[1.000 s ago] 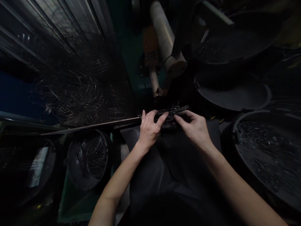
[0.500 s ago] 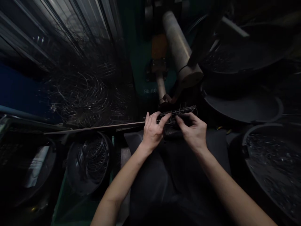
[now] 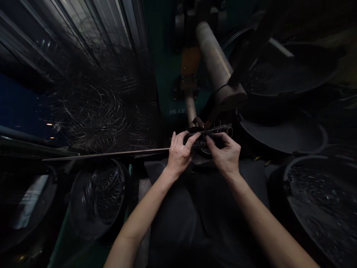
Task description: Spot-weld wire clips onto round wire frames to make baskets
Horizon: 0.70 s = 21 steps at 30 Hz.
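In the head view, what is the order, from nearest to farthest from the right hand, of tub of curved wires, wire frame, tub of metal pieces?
1. Wire frame: touching the right hand.
2. Tub of metal pieces: right side.
3. Tub of curved wires: left side.

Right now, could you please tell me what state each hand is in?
Left hand: closed, holding the wire frame.
Right hand: closed on the same wire frame; exact grip partly hidden.

Tangled wires (image 3: 95, 115) are lying at left, while a dark tub (image 3: 281, 199) at lower right is holding metal pieces (image 3: 320, 193).
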Each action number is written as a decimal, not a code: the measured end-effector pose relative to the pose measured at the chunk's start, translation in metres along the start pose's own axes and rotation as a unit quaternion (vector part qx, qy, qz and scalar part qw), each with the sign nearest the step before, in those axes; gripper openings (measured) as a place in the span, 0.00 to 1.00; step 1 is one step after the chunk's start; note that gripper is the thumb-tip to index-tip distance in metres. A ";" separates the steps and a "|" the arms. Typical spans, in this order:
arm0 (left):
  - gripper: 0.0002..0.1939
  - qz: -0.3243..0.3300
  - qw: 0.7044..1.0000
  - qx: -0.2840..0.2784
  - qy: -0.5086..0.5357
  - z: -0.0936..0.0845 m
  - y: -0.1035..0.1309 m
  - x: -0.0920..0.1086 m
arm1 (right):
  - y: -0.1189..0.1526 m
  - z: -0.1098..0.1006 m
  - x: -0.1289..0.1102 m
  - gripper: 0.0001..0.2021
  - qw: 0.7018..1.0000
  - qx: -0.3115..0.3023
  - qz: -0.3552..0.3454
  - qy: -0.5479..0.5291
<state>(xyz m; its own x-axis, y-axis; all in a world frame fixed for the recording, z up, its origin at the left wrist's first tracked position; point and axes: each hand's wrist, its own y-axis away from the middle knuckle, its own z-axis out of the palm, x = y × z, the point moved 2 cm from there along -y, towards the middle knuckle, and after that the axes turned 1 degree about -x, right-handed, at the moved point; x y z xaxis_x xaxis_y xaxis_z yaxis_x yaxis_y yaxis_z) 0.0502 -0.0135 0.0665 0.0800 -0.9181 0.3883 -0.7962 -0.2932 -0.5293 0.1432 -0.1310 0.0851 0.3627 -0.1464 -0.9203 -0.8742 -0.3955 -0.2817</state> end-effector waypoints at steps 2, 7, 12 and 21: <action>0.29 -0.002 1.000 -0.008 0.001 -0.001 -0.002 0.000 | -0.001 0.000 -0.003 0.10 1.000 0.005 -0.003 -0.001; 0.28 -0.004 1.000 -0.003 0.004 -0.001 -0.008 -0.001 | -0.007 0.001 -0.004 0.10 1.000 0.007 -0.007 -0.002; 0.28 0.005 1.000 -0.002 0.000 0.004 -0.011 -0.004 | -0.011 0.001 -0.004 0.09 1.000 0.010 -0.016 0.001; 0.27 0.046 0.998 0.015 -0.027 0.003 -0.009 -0.017 | -0.010 0.006 -0.003 0.13 1.000 -0.007 0.012 0.025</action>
<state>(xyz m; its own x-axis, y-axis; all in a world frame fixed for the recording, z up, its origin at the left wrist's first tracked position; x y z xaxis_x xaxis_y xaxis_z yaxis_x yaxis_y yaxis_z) 0.0578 0.0036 0.0623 0.0400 -0.9541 0.2969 -0.7834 -0.2144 -0.5834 0.1491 -0.1212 0.0895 0.3575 -0.2014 -0.9119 -0.8787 -0.4033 -0.2554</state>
